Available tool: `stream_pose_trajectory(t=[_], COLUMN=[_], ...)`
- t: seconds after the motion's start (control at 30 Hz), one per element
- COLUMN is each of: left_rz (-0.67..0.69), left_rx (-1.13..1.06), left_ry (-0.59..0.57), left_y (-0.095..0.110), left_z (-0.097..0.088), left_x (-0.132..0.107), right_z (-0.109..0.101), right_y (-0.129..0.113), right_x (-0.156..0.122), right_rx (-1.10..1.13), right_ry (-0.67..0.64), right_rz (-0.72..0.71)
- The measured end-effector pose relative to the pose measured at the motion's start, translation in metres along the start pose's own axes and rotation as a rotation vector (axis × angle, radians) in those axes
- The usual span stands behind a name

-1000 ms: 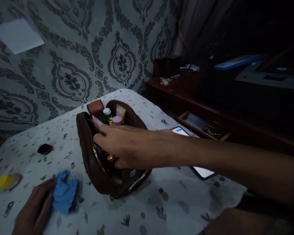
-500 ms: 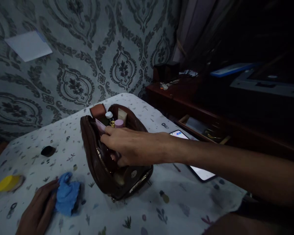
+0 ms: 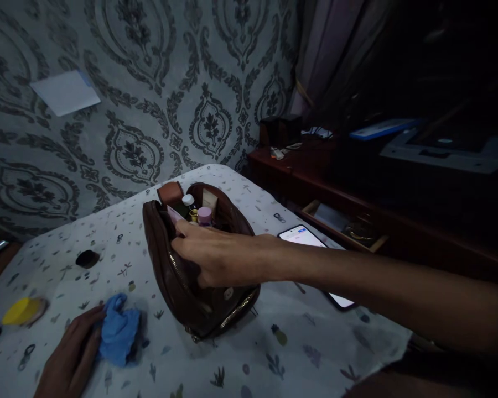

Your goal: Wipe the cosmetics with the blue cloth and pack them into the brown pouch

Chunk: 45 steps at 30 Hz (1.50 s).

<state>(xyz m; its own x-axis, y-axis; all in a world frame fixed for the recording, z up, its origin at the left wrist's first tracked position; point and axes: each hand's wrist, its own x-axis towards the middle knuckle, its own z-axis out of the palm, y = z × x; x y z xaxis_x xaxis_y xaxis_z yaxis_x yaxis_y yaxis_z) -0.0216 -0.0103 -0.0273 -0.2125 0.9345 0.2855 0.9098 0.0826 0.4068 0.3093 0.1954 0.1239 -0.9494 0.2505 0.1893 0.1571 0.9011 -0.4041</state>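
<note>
A brown zip pouch [image 3: 182, 298] stands open on the patterned tablecloth [image 3: 274, 354]. Small bottles poke out of its far end, one with a white cap [image 3: 187, 199] and one with a pink cap [image 3: 205, 214]. My right hand [image 3: 218, 254] reaches across from the right and into the pouch's near end. Its fingers are curled inside, and what they hold is hidden. My left hand [image 3: 68, 359] lies flat at the lower left, its fingertips touching a crumpled blue cloth [image 3: 120, 331].
A lit phone [image 3: 302, 236] lies on the table behind my right forearm. A yellow lid-like thing [image 3: 19, 310] and a small black object [image 3: 87, 258] sit at the left. A dark wooden cabinet with an open drawer [image 3: 340, 218] stands to the right.
My right hand has pushed deeper into the pouch, and a copper-coloured tube seen under the thumb is hidden now. The left hand stays beside the blue cloth. The camera has tilted slightly.
</note>
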Motion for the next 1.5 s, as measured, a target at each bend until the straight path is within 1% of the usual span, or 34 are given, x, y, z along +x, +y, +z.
stream_pose_trajectory(t=[0.13, 0.3, 0.4, 0.57, 0.7, 0.77, 0.83, 0.9, 1.0, 1.1, 1.3, 1.4, 1.5], left_rz=[0.034, 0.068, 0.093, 0.044, 0.053, 0.072, 0.092, 0.100, 0.112, 0.126, 0.132, 0.126, 0.120], left_rx=[0.021, 0.100, 0.119, 0.055, 0.068, 0.085, 0.096, 0.100, 0.089, 0.092, 0.097, 0.082, 0.071], left_ry=[0.015, 0.008, -0.016, -0.012, -0.024, -0.018, -0.008, -0.001, 0.015, 0.022, 0.011, 0.017, 0.017], left_y=[-0.005, -0.017, -0.021, -0.020, -0.026, -0.030, -0.033, -0.033, -0.035, -0.039, -0.042, -0.040, -0.041], left_z=[0.001, 0.000, 0.000, 0.002, 0.003, 0.004, 0.004, 0.005, 0.008, 0.011, 0.013, 0.013, 0.013], left_x=[-0.001, 0.000, 0.001, -0.001, -0.002, -0.002, -0.002, -0.003, -0.003, -0.003, -0.005, -0.005, -0.005], right_z=[0.003, -0.002, -0.006, -0.010, -0.014, -0.018, -0.025, -0.033, -0.046, -0.054, -0.053, -0.052, -0.051], right_y=[0.002, -0.002, 0.000, 0.006, 0.004, 0.004, 0.005, 0.007, 0.007, 0.005, -0.002, -0.003, -0.001], right_x=[0.001, 0.007, 0.006, 0.002, 0.001, -0.002, -0.006, -0.011, -0.015, -0.013, -0.007, -0.006, -0.006], right_rx=[0.014, 0.004, 0.003, 0.075, 0.086, 0.078, 0.044, -0.019, -0.097, -0.101, -0.261, -0.274, -0.294], right_ry=[-0.035, -0.133, -0.132, -0.094, -0.125, -0.106, -0.074, -0.072, -0.123, -0.177, -0.226, -0.240, -0.224], right_rz=[0.016, 0.043, 0.053, 0.098, 0.076, 0.063, 0.052, 0.054, 0.086, 0.137, 0.230, 0.225, 0.197])
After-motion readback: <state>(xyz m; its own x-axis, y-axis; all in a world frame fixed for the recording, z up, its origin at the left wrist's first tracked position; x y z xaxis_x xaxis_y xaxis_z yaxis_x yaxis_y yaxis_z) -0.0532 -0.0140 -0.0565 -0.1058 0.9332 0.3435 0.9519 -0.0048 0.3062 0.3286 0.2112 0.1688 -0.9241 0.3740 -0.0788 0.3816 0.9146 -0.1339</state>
